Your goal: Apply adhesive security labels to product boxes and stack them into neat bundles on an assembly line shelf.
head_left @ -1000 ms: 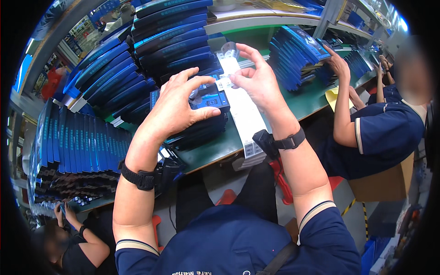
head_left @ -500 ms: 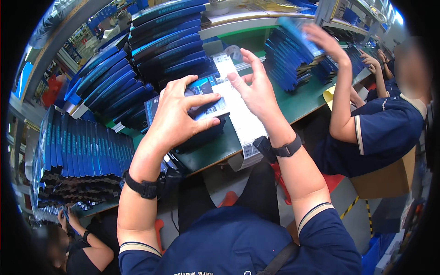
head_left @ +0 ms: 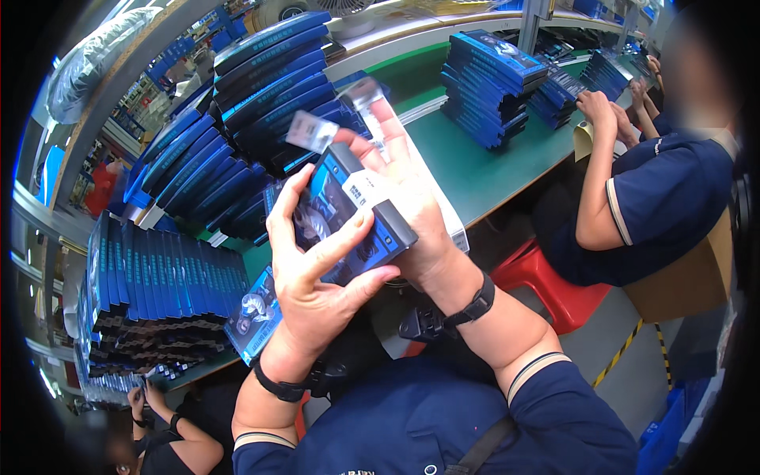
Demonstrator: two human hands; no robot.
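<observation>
My left hand point(head_left: 321, 257) grips a blue printed box point(head_left: 340, 214), thumb and fingers spread across it, tilted above the table. A white label point(head_left: 362, 188) lies over its upper edge, close to my left index fingertip. My right hand point(head_left: 408, 190) lies against the box's far right side, palm toward it, fingers reaching past its edge. Near those fingertips are a small pale label point(head_left: 313, 131) and another, blurred pale piece point(head_left: 364, 96); how they are attached is unclear. Under my right hand, a white strip point(head_left: 454, 218) lies on the table, partly hidden.
Blue boxes stand in a tall stack point(head_left: 273, 79), a long row point(head_left: 162, 273) at left and a pile point(head_left: 491, 79) at far right. Another blue box point(head_left: 255, 317) lies near my left wrist. A co-worker's arm point(head_left: 598, 194) reaches in from the right, beside a red stool point(head_left: 546, 277).
The blue box has come up off the table, tilted in my left hand. My right hand has moved from the white strip to the box. At right, the co-worker's raised hand has come down.
</observation>
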